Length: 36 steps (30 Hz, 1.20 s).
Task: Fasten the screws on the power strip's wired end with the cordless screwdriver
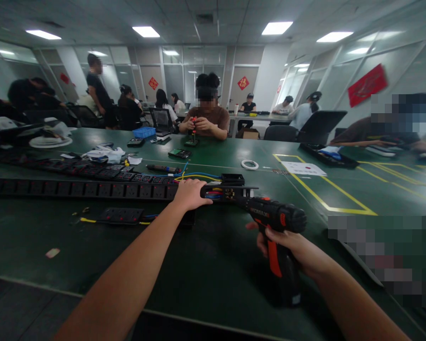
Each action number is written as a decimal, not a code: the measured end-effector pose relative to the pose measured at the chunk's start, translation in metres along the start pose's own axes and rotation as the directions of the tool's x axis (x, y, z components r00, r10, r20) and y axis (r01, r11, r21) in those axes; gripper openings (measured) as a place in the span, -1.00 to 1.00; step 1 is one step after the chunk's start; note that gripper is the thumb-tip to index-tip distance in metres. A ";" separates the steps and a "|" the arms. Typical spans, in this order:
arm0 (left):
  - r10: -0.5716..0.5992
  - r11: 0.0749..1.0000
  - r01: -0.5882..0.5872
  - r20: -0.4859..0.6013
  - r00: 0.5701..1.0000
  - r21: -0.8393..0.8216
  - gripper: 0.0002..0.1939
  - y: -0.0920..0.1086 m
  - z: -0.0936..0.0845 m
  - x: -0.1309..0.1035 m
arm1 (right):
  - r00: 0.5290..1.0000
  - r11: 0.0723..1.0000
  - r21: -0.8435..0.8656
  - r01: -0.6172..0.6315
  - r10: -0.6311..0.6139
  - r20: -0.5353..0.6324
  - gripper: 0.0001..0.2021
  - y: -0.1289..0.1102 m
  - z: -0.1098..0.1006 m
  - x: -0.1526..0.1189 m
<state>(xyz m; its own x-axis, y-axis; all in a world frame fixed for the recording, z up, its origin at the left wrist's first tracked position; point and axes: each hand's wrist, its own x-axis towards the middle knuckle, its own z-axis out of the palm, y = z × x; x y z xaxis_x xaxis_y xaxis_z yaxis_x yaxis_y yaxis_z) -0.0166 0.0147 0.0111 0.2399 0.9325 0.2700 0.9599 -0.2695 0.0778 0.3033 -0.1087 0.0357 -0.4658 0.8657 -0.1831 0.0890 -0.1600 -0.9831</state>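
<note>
A long black power strip point(102, 189) with a row of sockets lies across the green table. My left hand point(191, 194) grips its right end, where coloured wires and brass parts show in the open housing. In my right hand point(282, 239) is a black and orange cordless drill point(270, 213), held by its handle. The drill's front end points left at the strip's open end; whether its tip touches anything is too small to tell. Below the strip is a short socket module point(122, 215) with yellow and blue wires.
Behind the strip lie more socket strips point(92, 169), a pen-shaped tool point(162, 168), a white tape roll point(249, 164) and a blue basket point(144, 132). Across the green table point(213, 270) a person works with both hands. Another person leans in at the right, near a black tray point(328, 156).
</note>
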 end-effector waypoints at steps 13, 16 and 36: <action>0.000 1.000 0.000 0.005 1.000 -0.012 -0.22 0.000 0.000 0.000 | 0.997 0.995 0.070 -0.069 0.067 0.039 -0.37 0.001 -0.002 0.002; -0.002 1.000 0.002 0.006 1.000 -0.014 -0.22 0.000 0.001 0.000 | 0.995 0.992 0.093 -0.084 0.078 0.060 -0.35 0.001 -0.003 0.002; 0.006 1.000 -0.006 -0.004 1.000 -0.013 -0.23 0.000 0.000 0.000 | 0.988 0.971 0.193 -0.138 0.121 0.098 -0.49 0.003 0.001 0.003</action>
<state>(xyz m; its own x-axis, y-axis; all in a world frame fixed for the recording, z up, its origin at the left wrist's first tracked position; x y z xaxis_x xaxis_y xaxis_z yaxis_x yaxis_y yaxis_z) -0.0163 0.0145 0.0111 0.2451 0.9298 0.2746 0.9564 -0.2782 0.0884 0.3011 -0.1070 0.0323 -0.5360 0.7890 -0.3003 -0.0186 -0.3666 -0.9302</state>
